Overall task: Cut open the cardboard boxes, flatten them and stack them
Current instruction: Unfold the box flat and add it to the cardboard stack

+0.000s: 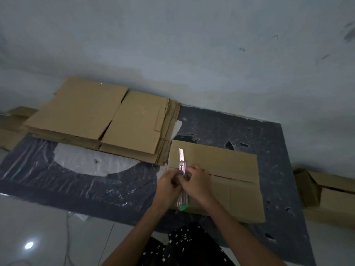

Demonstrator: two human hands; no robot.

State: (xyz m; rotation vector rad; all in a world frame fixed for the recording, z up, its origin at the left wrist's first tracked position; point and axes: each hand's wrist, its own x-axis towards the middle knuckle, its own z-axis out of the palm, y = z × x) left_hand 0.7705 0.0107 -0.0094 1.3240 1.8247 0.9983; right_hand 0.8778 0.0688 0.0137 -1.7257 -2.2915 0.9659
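Closed cardboard box (221,162) sits on the dark mat (269,150), near and right of centre, top seam running left-right, and over its left end both hands grasp a clear utility knife (182,167): left hand (168,184) curled round the body, right hand (196,181) pinching it, blade out and pointing far. Stack of flattened cardboard (99,116) lies far left, just beside the box. Another box (330,196) stands at the right edge, off the mat, and more cardboard (11,121) shows at the far left edge.
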